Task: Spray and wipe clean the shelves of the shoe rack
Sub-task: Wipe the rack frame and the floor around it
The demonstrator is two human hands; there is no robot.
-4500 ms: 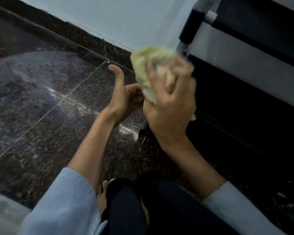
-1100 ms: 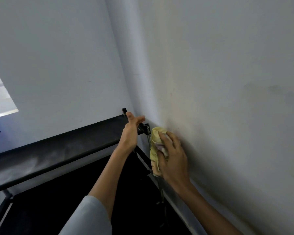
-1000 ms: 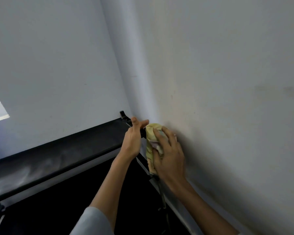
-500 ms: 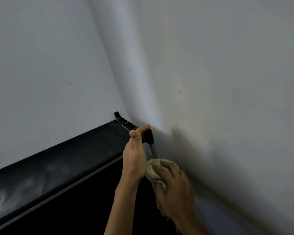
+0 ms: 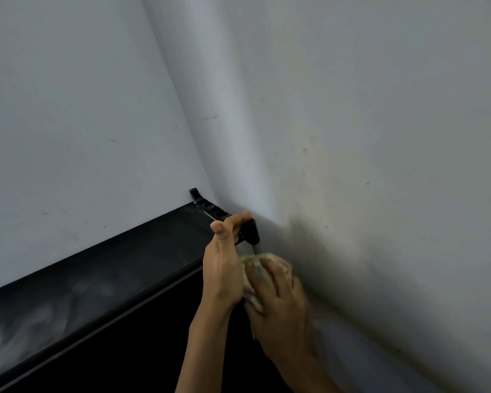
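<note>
The black shoe rack's top shelf (image 5: pixel 102 279) runs from lower left up to the wall corner, with pale streaks on its surface. My left hand (image 5: pixel 224 265) grips the rack's black corner joint (image 5: pixel 250 234), thumb up. Just below that joint my right hand (image 5: pixel 278 296) is closed on a crumpled yellow cloth (image 5: pixel 253 268), pressed against the grey upright post at the rack's right end. Most of the post is hidden by the cloth and hand. No spray bottle is in view.
Two pale walls meet in a corner (image 5: pixel 210 165) right behind the rack's end. The right wall (image 5: pixel 380 194) stands close beside my right hand. Below the top shelf the rack is dark (image 5: pixel 125 364).
Earlier I was low by the floor with the cloth. In the last second my right hand slid the cloth down the post from the corner joint; my left hand kept its grip.
</note>
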